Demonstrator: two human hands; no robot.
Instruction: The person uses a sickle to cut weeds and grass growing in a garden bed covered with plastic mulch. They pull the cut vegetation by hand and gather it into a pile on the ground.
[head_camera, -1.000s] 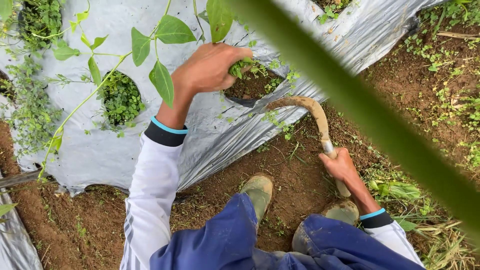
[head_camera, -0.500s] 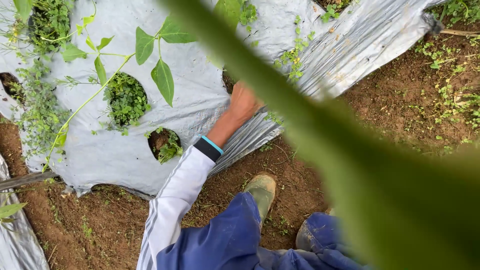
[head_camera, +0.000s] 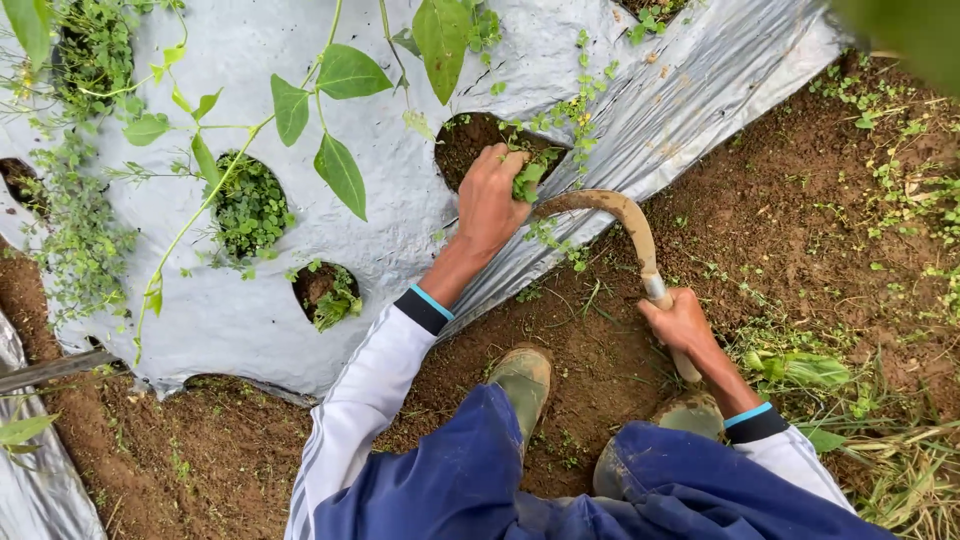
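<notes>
Head view, looking straight down. Entries run left to right.

Silver plastic mulch sheet (head_camera: 250, 330): covers the raised bed to the left of both grips; its wrinkled lower edge runs diagonally from lower left up to upper right, meeting bare soil just beside the left wrist.

Planting holes with weeds (head_camera: 250, 205): round cut-outs in the sheet, well to the left of the left hand; a smaller one (head_camera: 325, 290) sits nearer the forearm.

Leafy vine (head_camera: 320, 120): hangs across the view above the sheet, left of the grip.

Left hand (head_camera: 490, 200): clenched around a tuft of green weeds (head_camera: 525, 180) at the rim of a planting hole (head_camera: 470, 135). The tuft lies directly under the fingers, on the side facing the blade.

Sickle (head_camera: 620, 215): curved, soil-coated blade. Its tip sits just beside the left hand's knuckles and the grasped tuft; the long axis arcs from there rightward and down toward the handle. The left hand is the nearer one to the weeds; the blade bridges the gap between the two hands.

Right hand (head_camera: 685, 325): closed firmly around the sickle handle, held over bare soil.

Boots (head_camera: 522, 375): planted below and between the grips.

Soil path (head_camera: 780, 200): open ground right of the sheet's edge, with sparse weeds and cut grass at far right; this side offers free room for the right hand.
</notes>
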